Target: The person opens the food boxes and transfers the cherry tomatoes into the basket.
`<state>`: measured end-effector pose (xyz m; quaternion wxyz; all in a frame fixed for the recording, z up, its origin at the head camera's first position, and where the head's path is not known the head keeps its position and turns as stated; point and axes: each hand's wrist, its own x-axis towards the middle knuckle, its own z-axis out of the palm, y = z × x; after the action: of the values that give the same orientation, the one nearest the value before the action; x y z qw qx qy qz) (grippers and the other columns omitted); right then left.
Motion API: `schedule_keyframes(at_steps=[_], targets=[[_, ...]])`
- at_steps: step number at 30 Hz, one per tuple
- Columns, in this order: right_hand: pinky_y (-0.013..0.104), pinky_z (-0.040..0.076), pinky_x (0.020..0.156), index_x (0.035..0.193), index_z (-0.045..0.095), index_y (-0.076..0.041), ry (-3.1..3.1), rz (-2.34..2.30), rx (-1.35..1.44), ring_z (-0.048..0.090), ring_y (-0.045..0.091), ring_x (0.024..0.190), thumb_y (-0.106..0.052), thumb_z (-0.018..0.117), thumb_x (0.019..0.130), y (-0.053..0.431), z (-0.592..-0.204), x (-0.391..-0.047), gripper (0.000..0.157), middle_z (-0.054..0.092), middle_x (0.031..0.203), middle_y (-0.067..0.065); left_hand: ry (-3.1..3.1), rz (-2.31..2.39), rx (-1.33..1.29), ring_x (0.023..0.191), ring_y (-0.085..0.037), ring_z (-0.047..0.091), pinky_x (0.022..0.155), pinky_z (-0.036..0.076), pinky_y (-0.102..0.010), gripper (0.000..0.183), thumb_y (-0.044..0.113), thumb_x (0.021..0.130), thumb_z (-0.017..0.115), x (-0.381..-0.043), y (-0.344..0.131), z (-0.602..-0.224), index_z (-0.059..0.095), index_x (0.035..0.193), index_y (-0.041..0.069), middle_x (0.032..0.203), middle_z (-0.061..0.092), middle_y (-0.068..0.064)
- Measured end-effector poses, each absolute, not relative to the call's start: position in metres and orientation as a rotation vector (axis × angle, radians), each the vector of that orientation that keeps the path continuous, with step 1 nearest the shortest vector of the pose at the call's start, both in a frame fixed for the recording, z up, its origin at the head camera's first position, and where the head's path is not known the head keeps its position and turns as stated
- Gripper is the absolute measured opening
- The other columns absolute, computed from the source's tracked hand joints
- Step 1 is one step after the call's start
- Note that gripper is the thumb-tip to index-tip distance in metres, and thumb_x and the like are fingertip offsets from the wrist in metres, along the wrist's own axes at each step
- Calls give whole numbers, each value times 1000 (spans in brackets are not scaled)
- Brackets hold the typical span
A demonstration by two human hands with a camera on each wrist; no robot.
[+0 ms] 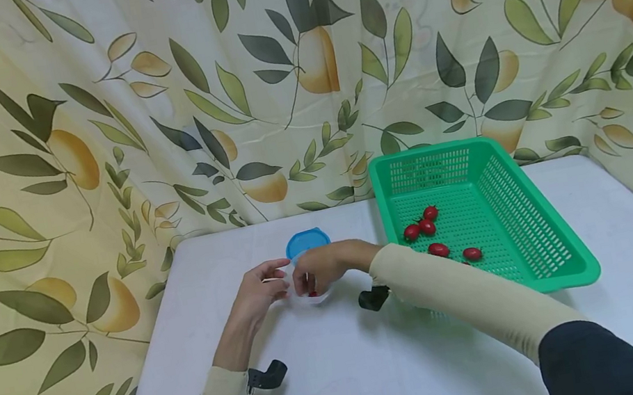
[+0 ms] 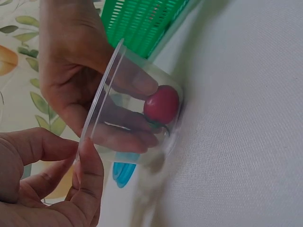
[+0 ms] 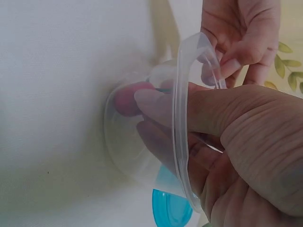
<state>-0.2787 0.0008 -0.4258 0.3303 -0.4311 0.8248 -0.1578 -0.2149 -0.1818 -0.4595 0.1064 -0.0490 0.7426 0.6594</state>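
A clear plastic tub (image 2: 128, 61) stands on the white table, its rim pinched between the thumb and fingers of my left hand (image 1: 257, 294). My right hand (image 1: 319, 269) reaches down into the tub from above. A red cherry tomato (image 2: 162, 105) with a green stem is near the tub's bottom. In the right wrist view the right thumb overlaps the cherry tomato (image 3: 127, 98), while the forefinger lies apart, just beside it. Right behind the tub lies a blue lid (image 1: 306, 240), partly hidden by my right hand.
To the right, a green perforated basket (image 1: 523, 217) holds several more cherry tomatoes (image 1: 438, 250), and my right forearm (image 1: 453, 290) crosses its near left corner. A leaf-patterned curtain (image 1: 254, 131) hangs behind the white table (image 1: 348, 375).
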Motion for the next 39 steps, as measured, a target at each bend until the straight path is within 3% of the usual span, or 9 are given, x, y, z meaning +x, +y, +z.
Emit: schedule_keyframes(at_steps=[20, 31, 39], targets=[[26, 53, 86, 111, 76, -18, 2170, -194, -1146, 57, 14, 90, -10, 71, 94, -3, -426, -278, 19, 67, 91, -7, 2192, 1954, -148, 82, -18, 59, 71, 57, -25, 46, -12, 87, 61, -213, -180, -460, 67, 130, 3, 105, 55, -12], [29, 54, 91, 111, 74, -20, 2167, -288, -1105, 59, 12, 98, -13, 76, 91, 5, -420, -283, 21, 67, 100, -9, 2184, 1955, -154, 80, -18, 59, 70, 57, -25, 45, -12, 87, 62, -214, -179, -459, 66, 130, 2, 106, 55, -15], [29, 55, 94, 115, 71, -12, 2114, -487, -1128, 63, 12, 103, -12, 76, 91, 18, -404, -286, 24, 69, 105, -7, 2211, 1929, -148, 84, -18, 56, 72, 58, -24, 44, -11, 89, 61, -215, -183, -461, 65, 132, 0, 112, 54, -20]])
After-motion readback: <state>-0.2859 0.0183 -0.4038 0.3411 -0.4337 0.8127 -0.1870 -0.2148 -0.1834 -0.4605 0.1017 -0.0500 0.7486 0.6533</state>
